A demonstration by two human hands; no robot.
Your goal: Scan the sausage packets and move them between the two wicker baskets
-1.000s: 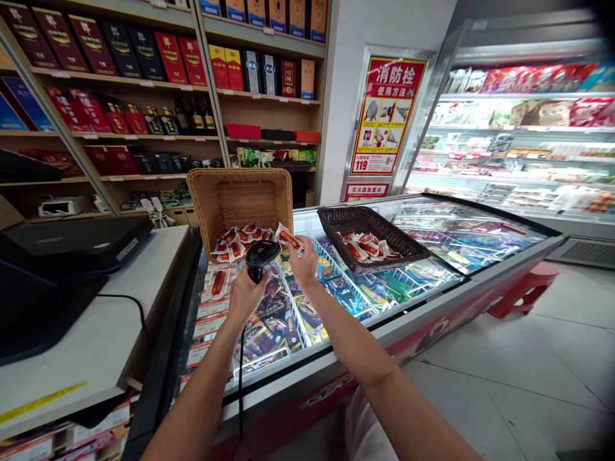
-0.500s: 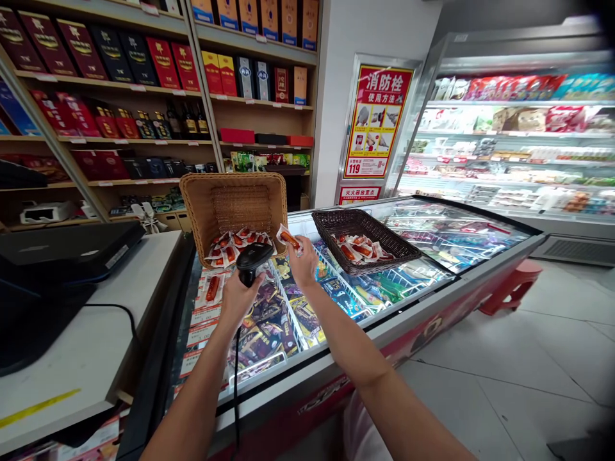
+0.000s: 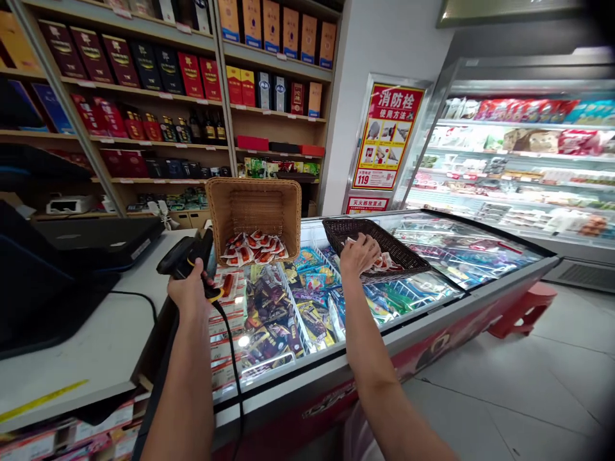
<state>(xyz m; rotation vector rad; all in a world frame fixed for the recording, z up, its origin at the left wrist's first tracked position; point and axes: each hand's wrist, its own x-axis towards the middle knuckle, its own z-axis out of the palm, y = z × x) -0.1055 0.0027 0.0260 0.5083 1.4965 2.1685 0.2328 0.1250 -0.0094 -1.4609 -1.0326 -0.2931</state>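
My left hand [image 3: 189, 291] is wrapped around the handle of a black barcode scanner [image 3: 177, 257] with yellow trim, its cable hanging down. Over the dark woven basket [image 3: 413, 256] my right hand [image 3: 358, 253] reaches with curled fingers. White wrapper of a packaged sausage shows at those fingers, which cover most of it. More packaged sausages [image 3: 387, 262] lie in that basket. A tan wicker basket [image 3: 254, 192], its opening towards me, holds a heap of packaged sausages [image 3: 254, 246]. Just right of the scanner, a single sausage [image 3: 227, 284] lies on the freezer's glass top.
The chest freezer [image 3: 288, 378] runs across in front of me, frozen packs under its glass. At left is a white counter [image 3: 86, 333] with black equipment. Boxed bottles fill the back shelves [image 3: 163, 96]. A red stool [image 3: 523, 310] stands at right.
My right hand has moved right, carrying a packaged sausage from near the tan basket to the dark basket. My left hand has swung the scanner left. The view has shifted slightly.
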